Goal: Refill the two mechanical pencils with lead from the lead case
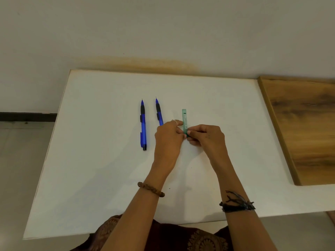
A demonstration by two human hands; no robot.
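Two blue mechanical pencils with black grips lie side by side on the white table [90, 160], tips pointing away from me. The left pencil [143, 124] is fully in view. The right pencil [159, 111] has its rear half hidden behind my left hand [167, 140]. A slim green translucent lead case [185, 120] stands nearly upright just right of the pencils. Both hands pinch its near end: my left hand from the left, my right hand [206, 136] from the right. The case's lower tip is covered by my fingers.
A wooden board [304, 127] lies along the table's right side. The white wall rises behind the table's far edge, with floor showing at the left. My patterned clothing shows at the near edge.
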